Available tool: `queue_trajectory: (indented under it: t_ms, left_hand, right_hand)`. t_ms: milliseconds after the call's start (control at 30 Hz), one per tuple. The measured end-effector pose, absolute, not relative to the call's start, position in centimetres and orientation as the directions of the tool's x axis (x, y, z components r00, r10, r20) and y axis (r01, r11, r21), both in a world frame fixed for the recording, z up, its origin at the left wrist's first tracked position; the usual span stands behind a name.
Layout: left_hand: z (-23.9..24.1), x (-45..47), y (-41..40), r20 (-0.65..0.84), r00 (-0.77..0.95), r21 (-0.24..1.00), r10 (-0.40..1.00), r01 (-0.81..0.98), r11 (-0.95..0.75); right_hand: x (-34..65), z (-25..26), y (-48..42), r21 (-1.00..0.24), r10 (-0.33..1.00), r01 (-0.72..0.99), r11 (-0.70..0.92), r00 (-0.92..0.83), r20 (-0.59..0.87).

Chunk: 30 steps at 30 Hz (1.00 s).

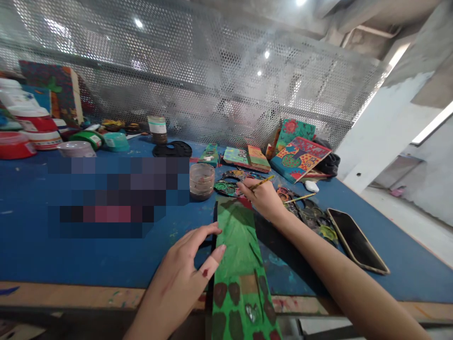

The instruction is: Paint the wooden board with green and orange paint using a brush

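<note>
Green painted board (240,255) lying lengthwise away from the body, near end past the worktop (88,255) edge. Left hand (187,269) flat and released along its left edge; right hand (264,198) at its far end, pinching a brush (261,183) over the palette (230,184). Beside it, a murky jar (201,181); contents unclear.

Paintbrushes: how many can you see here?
2. One paintbrush is in the right hand; another brush lies on the palette right of it. More may be hidden among the clutter.
</note>
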State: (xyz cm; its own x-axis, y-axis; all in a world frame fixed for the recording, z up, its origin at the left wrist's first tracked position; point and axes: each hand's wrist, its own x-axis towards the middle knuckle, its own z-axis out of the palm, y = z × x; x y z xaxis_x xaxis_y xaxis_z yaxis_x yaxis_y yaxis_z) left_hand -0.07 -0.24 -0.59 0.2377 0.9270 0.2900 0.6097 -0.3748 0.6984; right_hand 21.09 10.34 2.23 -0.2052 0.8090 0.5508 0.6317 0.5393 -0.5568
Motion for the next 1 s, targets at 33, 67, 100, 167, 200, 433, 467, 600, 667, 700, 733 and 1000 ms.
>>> queue_trajectory:
  t_ms: [33,67,100,167,200,433,467,600,667,700,733,1000]
  left_hand:
    - [-0.59,-0.07,-0.26,0.284,0.236,0.699,0.929,0.612,-0.369]
    - [-0.6,-0.07,-0.26,0.279,0.236,0.7,0.931,0.614,-0.365]
    - [-0.61,-0.07,-0.26,0.276,0.236,0.701,0.932,0.614,-0.363]
    - [-0.6,-0.06,-0.21,0.276,0.238,0.702,0.931,0.612,-0.364]
    - [-0.59,-0.06,-0.18,0.276,0.238,0.703,0.931,0.611,-0.364]
    - [-0.37,-0.1,-0.19,0.247,0.24,0.705,0.939,0.62,-0.344]
    - [-0.34,-0.08,-0.2,0.239,0.24,0.707,0.941,0.621,-0.338]
    - [-0.29,-0.05,-0.26,0.234,0.237,0.717,0.943,0.613,-0.332]
    - [-0.3,-0.1,-0.3,0.24,0.235,0.718,0.942,0.611,-0.335]
    - [-0.31,-0.13,-0.33,0.238,0.233,0.717,0.943,0.613,-0.333]
    - [-0.33,-0.17,-0.36,0.23,0.236,0.716,0.944,0.617,-0.328]
    - [-0.45,-0.17,-0.34,0.253,0.229,0.712,0.94,0.614,-0.341]
  right_hand:
    - [21.11,2.21,10.35,-0.56,0.81,0.628,0.54,-0.208,0.549]
    - [21.17,2.19,10.38,-0.566,0.811,0.624,0.539,-0.204,0.548]
    - [21.24,2.19,10.44,-0.573,0.814,0.621,0.535,-0.195,0.547]
    - [21.38,2.2,10.57,-0.596,0.823,0.613,0.518,-0.168,0.542]
    - [21.43,2.21,10.62,-0.611,0.83,0.607,0.508,-0.156,0.535]
    - [21.45,2.13,10.93,-0.698,0.869,0.554,0.453,-0.098,0.486]
    - [21.53,2.11,11.03,-0.716,0.876,0.542,0.44,-0.083,0.476]
    - [21.96,2.07,11.32,-0.759,0.893,0.512,0.402,-0.036,0.449]
    - [22.06,2.09,11.3,-0.752,0.89,0.517,0.409,-0.045,0.453]
    - [22.05,2.1,11.26,-0.742,0.885,0.524,0.419,-0.053,0.462]
    - [22.0,2.1,11.2,-0.731,0.88,0.53,0.429,-0.062,0.471]
    - [21.31,2.22,10.77,-0.714,0.872,0.539,0.447,-0.088,0.481]
